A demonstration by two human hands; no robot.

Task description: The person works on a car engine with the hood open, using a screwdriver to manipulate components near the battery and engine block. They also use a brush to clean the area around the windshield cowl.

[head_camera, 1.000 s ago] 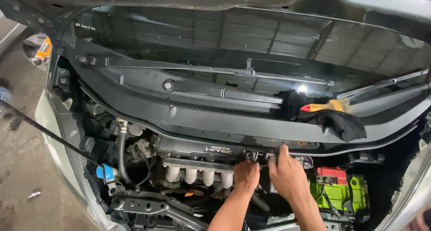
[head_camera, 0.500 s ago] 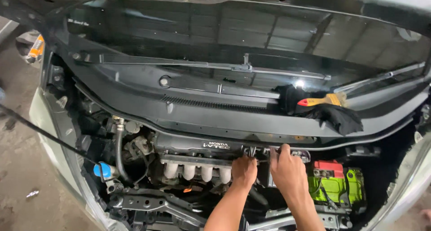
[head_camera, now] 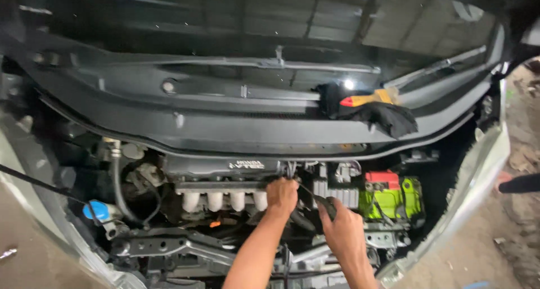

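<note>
Right hand (head_camera: 344, 228) dropped from the wire cluster (head_camera: 292, 168) behind the engine, now closed round a dark hose (head_camera: 326, 203) | left hand (head_camera: 281, 194) still gripping at the manifold pipes (head_camera: 222, 199), fingers curled | green battery (head_camera: 391, 196) just right of both | view shifted left.

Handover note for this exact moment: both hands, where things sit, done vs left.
Left hand: closed on the wiring at the right end of the intake manifold, behind the engine cover.
Right hand: gripping a dark hose, just left of the green battery.
Elsewhere: screwdriver on a black rag on the cowl below the windscreen; blue cap far left.
Done: hood up, both hands in the bay.
Left: cannot tell whether anything is loose yet; tool untouched.
</note>
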